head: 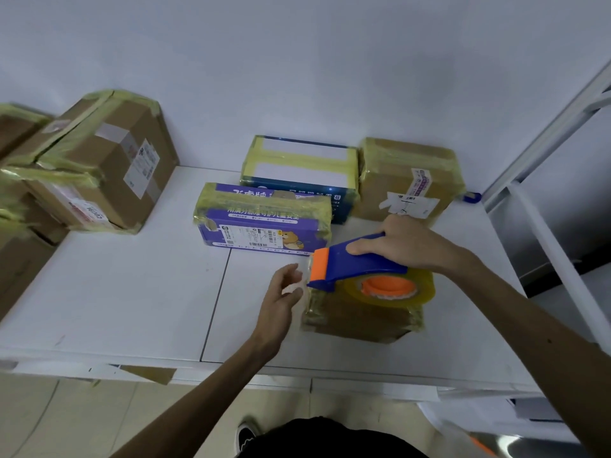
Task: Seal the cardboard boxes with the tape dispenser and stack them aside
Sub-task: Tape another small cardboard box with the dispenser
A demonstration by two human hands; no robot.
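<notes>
Beneath the right hand (pixel 400 246), clamped on the dispenser (pixel 363 264), a box (pixel 357 319) on the tabletop (pixel 132 292). Just ahead, left hand (pixel 281 295), fingers loosely apart. Press the tape (pixel 420 289) end flat, then draw low and steady.

white table (pixel 132 292) | purple box (pixel 261 226), blue box (pixel 297 166), small taped box (pixel 357 320), brown box (pixel 406 180) | stacked boxes (pixel 99 166) left

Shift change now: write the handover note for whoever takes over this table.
Right grip holds the tape dispenser on the small box at the front of the table. Left grip open beside the dispenser's mouth; contact with tape unclear.
Done: purple box, blue box and brown box behind look taped; taped stack at left.
To do: finish the small box, then probably stack the loose ones aside.
</notes>
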